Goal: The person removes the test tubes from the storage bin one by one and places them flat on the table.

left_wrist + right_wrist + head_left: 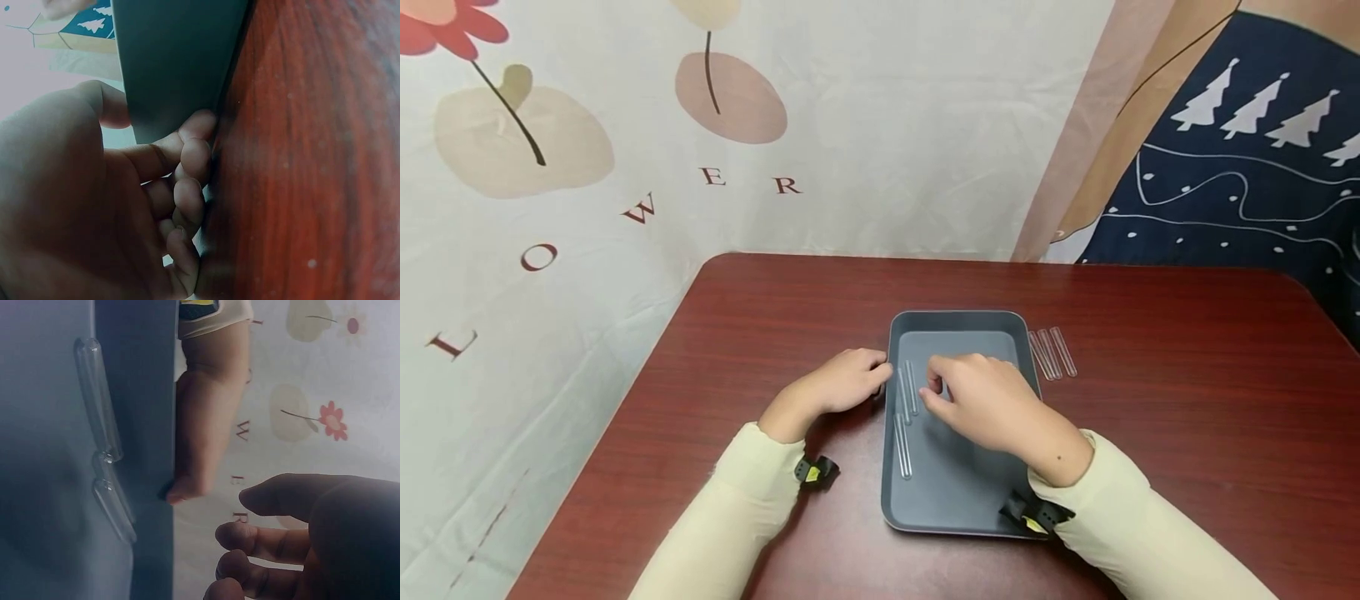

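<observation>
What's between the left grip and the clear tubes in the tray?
The tray's left wall: left grip at its outer side, clear tubes inside. Shows in the head view.

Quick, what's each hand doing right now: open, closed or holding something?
Left hand: holding the tray at its left edge.
Right hand: open above the tray, fingers loosely curled, holding nothing.

transp. tubes (903,447), glossy & smooth, glass or plastic unclear, tray (955,496) w/ smooth matt finish, wood-grain bench (1187,417) w/ semi-gloss sheen, backdrop (887,167) in matt cloth, lightly creased, matt fabric sleeves (730,500)
</observation>
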`<state>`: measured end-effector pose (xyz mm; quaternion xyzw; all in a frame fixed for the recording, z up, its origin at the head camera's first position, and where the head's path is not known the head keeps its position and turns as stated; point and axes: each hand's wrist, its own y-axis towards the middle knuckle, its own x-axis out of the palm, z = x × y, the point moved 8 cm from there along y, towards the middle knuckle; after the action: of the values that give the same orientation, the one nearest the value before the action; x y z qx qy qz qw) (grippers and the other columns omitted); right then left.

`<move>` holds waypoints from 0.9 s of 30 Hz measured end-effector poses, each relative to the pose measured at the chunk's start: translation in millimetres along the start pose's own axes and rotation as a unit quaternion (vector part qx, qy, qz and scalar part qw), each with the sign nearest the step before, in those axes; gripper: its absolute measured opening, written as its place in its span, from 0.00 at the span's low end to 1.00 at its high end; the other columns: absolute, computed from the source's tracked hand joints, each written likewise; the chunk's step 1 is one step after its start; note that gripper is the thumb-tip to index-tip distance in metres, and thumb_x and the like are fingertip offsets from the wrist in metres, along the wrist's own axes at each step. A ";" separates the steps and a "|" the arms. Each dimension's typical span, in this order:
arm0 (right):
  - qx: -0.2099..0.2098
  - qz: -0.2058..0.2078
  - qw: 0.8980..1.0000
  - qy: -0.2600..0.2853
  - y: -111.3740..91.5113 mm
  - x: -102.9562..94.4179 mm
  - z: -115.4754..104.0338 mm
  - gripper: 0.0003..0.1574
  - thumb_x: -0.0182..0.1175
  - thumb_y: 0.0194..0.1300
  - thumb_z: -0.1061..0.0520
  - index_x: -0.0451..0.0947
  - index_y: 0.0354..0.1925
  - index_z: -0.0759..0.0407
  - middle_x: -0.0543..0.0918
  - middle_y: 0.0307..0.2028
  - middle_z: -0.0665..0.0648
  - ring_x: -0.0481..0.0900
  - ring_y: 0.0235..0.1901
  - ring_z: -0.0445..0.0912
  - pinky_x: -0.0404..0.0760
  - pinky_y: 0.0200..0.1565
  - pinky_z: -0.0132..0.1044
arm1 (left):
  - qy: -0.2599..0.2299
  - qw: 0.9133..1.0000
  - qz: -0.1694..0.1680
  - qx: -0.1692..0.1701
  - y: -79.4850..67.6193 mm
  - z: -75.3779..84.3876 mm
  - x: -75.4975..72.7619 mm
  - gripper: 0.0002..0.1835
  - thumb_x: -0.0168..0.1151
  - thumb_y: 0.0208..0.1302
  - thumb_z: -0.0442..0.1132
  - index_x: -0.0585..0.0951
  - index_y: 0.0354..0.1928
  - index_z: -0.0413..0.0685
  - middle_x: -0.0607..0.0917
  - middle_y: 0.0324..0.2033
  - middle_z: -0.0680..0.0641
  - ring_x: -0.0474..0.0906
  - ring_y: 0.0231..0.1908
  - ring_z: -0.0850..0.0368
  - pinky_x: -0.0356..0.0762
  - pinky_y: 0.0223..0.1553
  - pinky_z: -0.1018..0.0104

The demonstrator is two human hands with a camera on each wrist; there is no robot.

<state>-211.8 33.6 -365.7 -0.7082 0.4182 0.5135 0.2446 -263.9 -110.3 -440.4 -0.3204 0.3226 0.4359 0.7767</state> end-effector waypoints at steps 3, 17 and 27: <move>0.007 -0.028 0.999 0.020 7.0 9.2 1.7 0.13 0.61 0.67 0.49 0.72 0.26 0.46 0.70 0.16 0.46 0.67 0.17 0.40 0.64 0.20 0.35 | -0.002 1.000 -0.003 0.000 0.2 -0.3 1.0 0.17 0.43 0.72 0.44 0.75 0.25 0.50 0.76 0.21 0.52 0.73 0.25 0.58 0.70 0.36 0.65; 0.039 -0.080 0.995 0.045 28.8 35.4 11.6 0.16 0.59 0.68 0.49 0.71 0.23 0.46 0.72 0.17 0.48 0.69 0.17 0.42 0.64 0.19 0.35 | 0.004 1.000 -0.001 0.000 -0.3 -1.4 0.1 0.17 0.43 0.71 0.45 0.74 0.24 0.51 0.77 0.20 0.52 0.73 0.25 0.58 0.70 0.35 0.65; 0.034 -0.085 0.995 0.035 36.3 44.4 15.3 0.17 0.59 0.68 0.50 0.70 0.23 0.49 0.72 0.18 0.49 0.70 0.18 0.43 0.64 0.20 0.35 | -0.005 1.000 -0.011 -0.006 -1.0 -2.1 0.4 0.17 0.43 0.72 0.45 0.74 0.26 0.51 0.77 0.21 0.51 0.72 0.24 0.58 0.69 0.34 0.65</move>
<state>-244.9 11.1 -409.5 -0.7503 0.3820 0.4510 0.2961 -263.3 -112.1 -441.7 -0.3264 0.3127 0.4303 0.7813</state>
